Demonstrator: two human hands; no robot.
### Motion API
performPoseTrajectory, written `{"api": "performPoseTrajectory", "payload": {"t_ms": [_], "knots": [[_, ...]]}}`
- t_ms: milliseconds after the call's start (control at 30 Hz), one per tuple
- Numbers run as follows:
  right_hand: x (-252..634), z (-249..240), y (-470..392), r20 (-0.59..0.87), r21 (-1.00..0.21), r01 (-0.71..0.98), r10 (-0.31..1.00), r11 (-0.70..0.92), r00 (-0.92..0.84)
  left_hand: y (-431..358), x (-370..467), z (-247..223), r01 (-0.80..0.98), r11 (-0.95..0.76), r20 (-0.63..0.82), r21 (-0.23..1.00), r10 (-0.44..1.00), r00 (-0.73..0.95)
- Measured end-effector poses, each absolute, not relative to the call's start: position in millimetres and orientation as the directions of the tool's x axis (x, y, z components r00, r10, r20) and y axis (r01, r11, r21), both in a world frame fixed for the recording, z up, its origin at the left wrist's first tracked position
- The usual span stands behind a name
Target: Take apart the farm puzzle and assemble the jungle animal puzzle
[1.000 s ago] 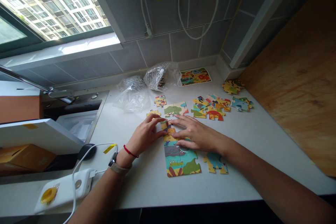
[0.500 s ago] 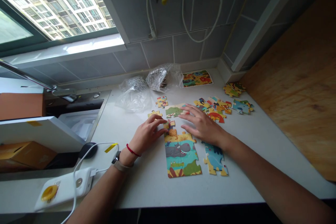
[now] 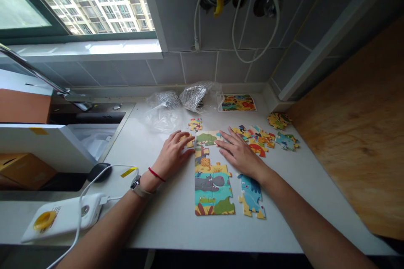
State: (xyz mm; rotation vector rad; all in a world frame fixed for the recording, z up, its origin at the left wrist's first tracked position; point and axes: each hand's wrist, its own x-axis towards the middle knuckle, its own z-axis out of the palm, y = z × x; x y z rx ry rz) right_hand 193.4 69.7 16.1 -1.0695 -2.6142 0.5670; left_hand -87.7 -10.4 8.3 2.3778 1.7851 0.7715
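Crinkled, glossy clear plastic bags (image 3: 202,96); smooth white countertop (image 3: 170,227).

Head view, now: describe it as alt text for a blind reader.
A bare left hand and bare right hand flank the top of a partly assembled colourful cardboard animal puzzle on a white countertop. More multicoloured pieces lie to its right; crumpled clear plastic bags and a rectangular picture card lie behind.

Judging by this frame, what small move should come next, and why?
I'd probably have the left hand test the yellow piece beside it in the gap under the tree section: bare counter shows there, above the hippo section.
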Motion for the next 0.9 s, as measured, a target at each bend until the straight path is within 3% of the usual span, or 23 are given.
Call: {"api": "performPoseTrajectory", "payload": {"t_ms": [400,900], "knots": [[193,11,70,0.112,-0.451,0.551,0.657,0.702,-0.746,-6,-90,1,0.832,-0.341,0.295,0.438,0.928,0.225],[189,15,70,0.077,-0.505,0.541,0.659,0.673,-0.748,4,-92,2,0.842,-0.362,0.326,0.400,0.915,0.238]]}}
